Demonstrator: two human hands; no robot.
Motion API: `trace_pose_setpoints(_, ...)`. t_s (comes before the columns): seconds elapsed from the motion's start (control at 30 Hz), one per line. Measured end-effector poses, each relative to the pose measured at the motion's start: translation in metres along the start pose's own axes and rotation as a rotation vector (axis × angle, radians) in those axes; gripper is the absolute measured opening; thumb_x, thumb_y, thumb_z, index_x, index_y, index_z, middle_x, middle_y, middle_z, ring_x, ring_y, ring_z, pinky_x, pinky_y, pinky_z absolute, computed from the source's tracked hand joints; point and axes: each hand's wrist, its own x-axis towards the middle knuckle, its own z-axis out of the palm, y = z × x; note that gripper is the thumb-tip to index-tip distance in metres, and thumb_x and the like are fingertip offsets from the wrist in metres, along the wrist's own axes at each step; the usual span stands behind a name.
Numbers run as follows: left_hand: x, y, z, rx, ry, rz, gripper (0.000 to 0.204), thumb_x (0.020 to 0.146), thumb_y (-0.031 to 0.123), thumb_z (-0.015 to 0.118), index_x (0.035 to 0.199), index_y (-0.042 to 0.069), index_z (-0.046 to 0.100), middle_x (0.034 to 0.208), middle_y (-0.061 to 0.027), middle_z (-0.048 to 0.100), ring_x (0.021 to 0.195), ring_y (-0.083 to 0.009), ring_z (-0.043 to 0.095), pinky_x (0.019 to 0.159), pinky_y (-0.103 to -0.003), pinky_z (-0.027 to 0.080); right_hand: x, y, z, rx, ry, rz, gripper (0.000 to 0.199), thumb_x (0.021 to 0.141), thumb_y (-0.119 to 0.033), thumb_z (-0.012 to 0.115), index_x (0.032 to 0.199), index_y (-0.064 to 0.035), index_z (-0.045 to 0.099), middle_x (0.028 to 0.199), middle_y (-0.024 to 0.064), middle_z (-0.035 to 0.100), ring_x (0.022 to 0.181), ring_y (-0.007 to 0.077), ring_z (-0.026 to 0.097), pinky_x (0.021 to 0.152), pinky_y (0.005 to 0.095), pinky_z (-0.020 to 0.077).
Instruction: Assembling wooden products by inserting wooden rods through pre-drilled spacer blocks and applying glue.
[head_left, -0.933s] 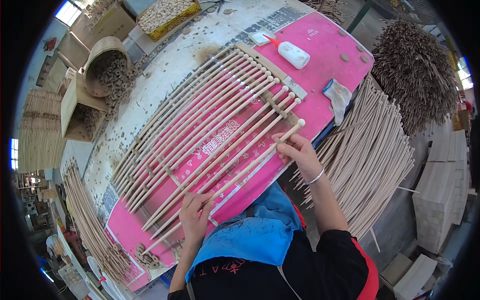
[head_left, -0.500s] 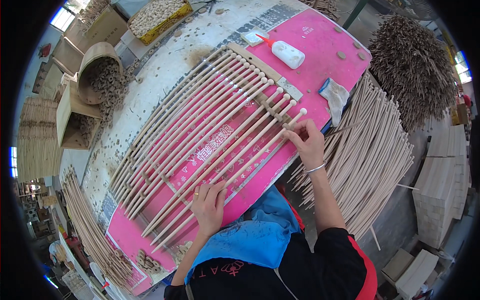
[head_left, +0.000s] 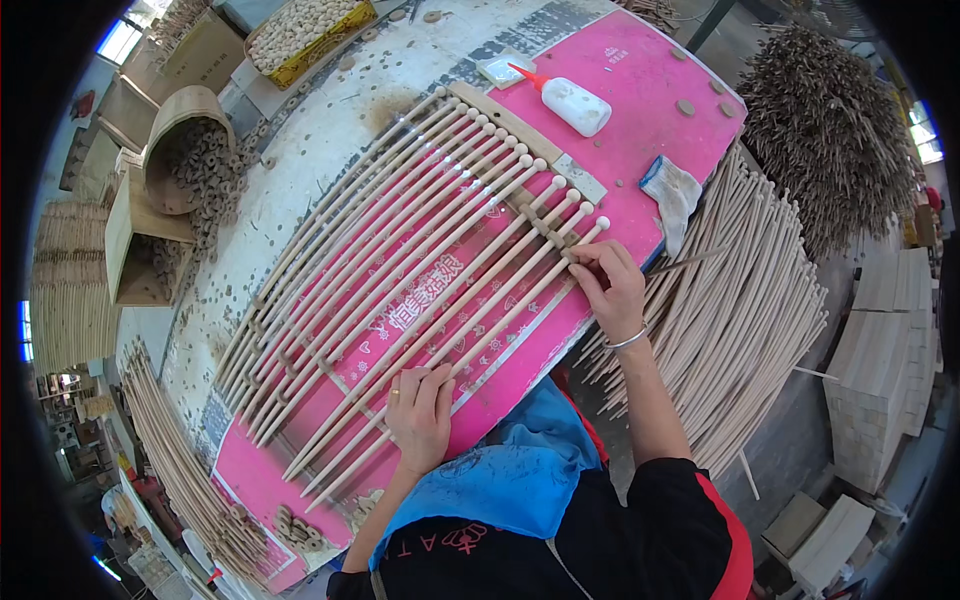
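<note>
A row of slim pale wooden rods [head_left: 425, 262] with round ball ends lies side by side across a pink table cover. At the nearest rod [head_left: 505, 320], just below its ball end [head_left: 602, 223], my right hand [head_left: 612, 285] pinches with thumb and fingers. Small brown wooden rings [head_left: 557, 238] sit on the rods beside those fingertips. Farther down the same rod, my left hand [head_left: 418, 410] has its fingers curled over it, and the palm side is hidden. A wooden bar [head_left: 500, 118] lies along the ball ends of the far rods.
A white glue bottle [head_left: 575, 108] with a red tip and a glove [head_left: 672, 200] lie on the table. Loose rods [head_left: 725, 310] are heaped at the right. Brown rings spill from a wooden barrel [head_left: 160, 165]; a yellow crate [head_left: 318, 55] of balls stands at the back.
The nearest rod has shifted very slightly left at its ball end. My right hand has turned a little at the rod; my left hand stays nearly where it was.
</note>
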Motion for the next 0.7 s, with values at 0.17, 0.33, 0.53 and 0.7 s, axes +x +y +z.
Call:
trace_pose_setpoints(0.17, 0.0, 0.001, 0.001, 0.029, -0.02, -0.01, 0.023, 0.094, 0.008, 0.079, 0.116, 0.007, 0.077, 0.101, -0.0077, 0.067, 0.091, -0.0297, 0.065, 0.08, -0.042, 0.052, 0.001, 0.006, 0.005, -0.005, 0.045, -0.049, 0.02, 0.086, 0.0, 0.081, 0.106, -0.0035, 0.077, 0.095, 0.0093, 0.071, 0.084, 0.0252, 0.069, 0.073, 0.0356, 0.0553)
trace_pose_setpoints(0.33, 0.0, 0.002, 0.001, 0.036, -0.04, -0.01, 0.025, 0.091, 0.005, 0.08, 0.116, 0.006, 0.077, 0.102, -0.008, 0.069, 0.093, -0.031, 0.065, 0.083, -0.043, 0.053, 0.0, 0.011, 0.009, 0.031, 0.07, -0.044, 0.02, 0.086, 0.001, 0.081, 0.105, -0.0029, 0.077, 0.095, 0.0105, 0.071, 0.086, 0.027, 0.069, 0.074, 0.0368, 0.0548)
trace_pose_setpoints(0.53, 0.002, 0.001, 0.002, 0.074, -0.036, 0.036, 0.022, 0.095, 0.011, 0.078, 0.117, 0.01, 0.077, 0.1, -0.0068, 0.067, 0.088, -0.0294, 0.064, 0.077, -0.043, 0.051, 0.0, 0.014, 0.01, -0.002, 0.087, -0.079, 0.02, 0.085, 0.001, 0.081, 0.104, -0.0024, 0.076, 0.095, 0.0109, 0.071, 0.087, 0.0278, 0.069, 0.076, 0.0376, 0.0548)
trace_pose_setpoints(0.7, 0.001, -0.001, 0.003, 0.09, -0.045, 0.043, 0.024, 0.095, 0.011, 0.078, 0.119, 0.009, 0.077, 0.099, -0.0076, 0.066, 0.088, -0.0298, 0.064, 0.077, -0.043, 0.051, 0.0, 0.014, 0.011, -0.008, 0.094, -0.089, 0.019, 0.086, 0.002, 0.08, 0.104, -0.0019, 0.076, 0.095, 0.0116, 0.071, 0.087, 0.0284, 0.069, 0.076, 0.0378, 0.055)
